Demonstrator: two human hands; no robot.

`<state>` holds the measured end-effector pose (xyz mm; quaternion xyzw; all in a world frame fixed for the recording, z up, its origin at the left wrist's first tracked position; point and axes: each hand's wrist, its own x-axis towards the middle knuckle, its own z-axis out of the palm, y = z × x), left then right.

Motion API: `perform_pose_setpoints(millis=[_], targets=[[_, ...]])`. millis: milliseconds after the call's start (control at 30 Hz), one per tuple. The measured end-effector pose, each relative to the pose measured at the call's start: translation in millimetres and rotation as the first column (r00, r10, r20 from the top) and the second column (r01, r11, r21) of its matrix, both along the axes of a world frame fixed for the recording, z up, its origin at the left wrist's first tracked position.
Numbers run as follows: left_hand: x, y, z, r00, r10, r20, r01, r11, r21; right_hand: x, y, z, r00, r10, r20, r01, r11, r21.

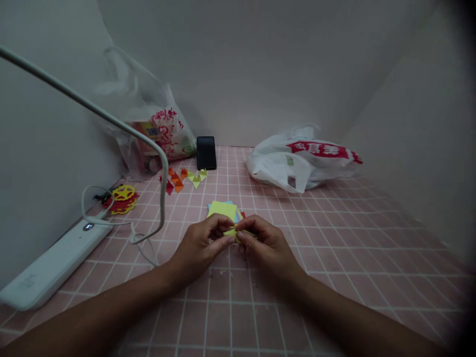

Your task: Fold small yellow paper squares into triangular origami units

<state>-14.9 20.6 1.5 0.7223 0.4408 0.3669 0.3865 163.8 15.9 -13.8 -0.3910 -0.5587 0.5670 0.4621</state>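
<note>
While left hand point(203, 238) and right hand point(266, 240) pinch it, yellow paper point(229, 232) looks small, folded, partly hidden.

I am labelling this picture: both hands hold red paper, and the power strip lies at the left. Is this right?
Not the colour: the paper held by the left hand and right hand is yellow, as the head view shows. The power strip does lie at the left.

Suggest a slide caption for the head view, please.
Left hand and right hand hold yellow paper before a paper stack on a pink surface.
</note>
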Motion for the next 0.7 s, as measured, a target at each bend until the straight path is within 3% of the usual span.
perform_pose_setpoints(millis=[267,700], targets=[[-0.3,0.1,-2.6,0.998,0.021,0.066,-0.014,0.994,-0.107,-1.2,-1.8,3.6,1.000,0.009,0.011,-0.009,1.000,0.000],[-1.5,1.6,-0.5,0.997,0.045,0.062,-0.039,0.995,-0.095,-3.0,-1.9,2.4,0.999,0.003,-0.045,-0.006,0.998,-0.067]])
